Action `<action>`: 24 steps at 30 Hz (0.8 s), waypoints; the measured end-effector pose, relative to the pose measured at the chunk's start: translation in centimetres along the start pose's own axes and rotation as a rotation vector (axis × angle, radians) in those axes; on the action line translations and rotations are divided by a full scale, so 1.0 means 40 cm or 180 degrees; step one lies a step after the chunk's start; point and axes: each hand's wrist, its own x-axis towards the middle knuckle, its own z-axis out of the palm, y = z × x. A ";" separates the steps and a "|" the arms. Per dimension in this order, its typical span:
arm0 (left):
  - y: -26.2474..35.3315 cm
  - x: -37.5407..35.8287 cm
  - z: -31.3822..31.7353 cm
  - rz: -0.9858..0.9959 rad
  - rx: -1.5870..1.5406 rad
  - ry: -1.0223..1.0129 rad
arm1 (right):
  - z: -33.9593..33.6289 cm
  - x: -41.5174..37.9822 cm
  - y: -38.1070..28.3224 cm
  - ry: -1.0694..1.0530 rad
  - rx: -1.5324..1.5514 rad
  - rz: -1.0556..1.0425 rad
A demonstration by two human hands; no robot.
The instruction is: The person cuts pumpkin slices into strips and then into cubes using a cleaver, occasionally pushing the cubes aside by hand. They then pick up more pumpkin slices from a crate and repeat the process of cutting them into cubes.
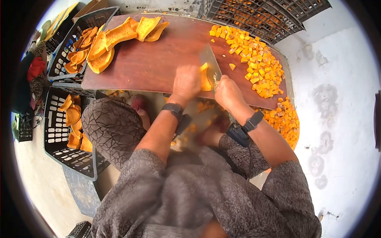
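Note:
My right hand [228, 91] is wrapped round the handle of a cleaver [212, 61]. Its broad blade stands on the board beside a slab of orange pumpkin [204, 77]. On the slab's other side, my left hand [187, 81] is closed with curled fingers holding it at its edge; motion blurs the fingertips. Both hands are over the near edge of the red-brown board [158, 59]. Diced pumpkin [258, 65] is heaped at the board's right end. Larger curved pumpkin pieces [119, 35] lie at its left end.
Black crates [71, 152] with pumpkin pieces stand at the left, one partly beside the board. More dark crates [254, 18] are stacked behind it. Pumpkin cubes [283, 121] are piled below the right edge, next to a white wall [329, 103]. My knees are close to the board.

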 end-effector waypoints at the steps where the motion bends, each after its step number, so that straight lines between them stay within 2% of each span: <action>1: 0.002 0.003 -0.004 -0.0010 -0.0011 -0.0033 | 0.000 0.008 -0.003 -0.0023 0.0003 0.0054; 6: -0.001 0.006 -0.006 -0.0197 0.0047 -0.0055 | -0.034 -0.006 -0.014 -0.0180 0.0128 0.0081; 8: -0.001 -0.001 0.001 -0.0270 -0.0006 -0.0084 | -0.057 -0.040 -0.019 -0.0668 -0.0051 0.0418; 11: 0.003 0.007 -0.002 -0.0304 0.0027 -0.0087 | -0.038 -0.058 -0.008 -0.0327 -0.0204 0.0189; 15: 0.002 0.011 -0.008 -0.0024 -0.0010 -0.0039 | 0.013 0.006 0.006 0.0045 0.0010 -0.0016; 21: 0.005 -0.006 0.000 -0.0010 -0.0090 0.0137 | 0.004 0.004 -0.014 -0.0086 -0.0131 0.0235; 24: -0.013 -0.007 0.003 -0.0120 0.0014 0.0138 | -0.033 -0.019 -0.032 -0.0400 -0.0009 0.0324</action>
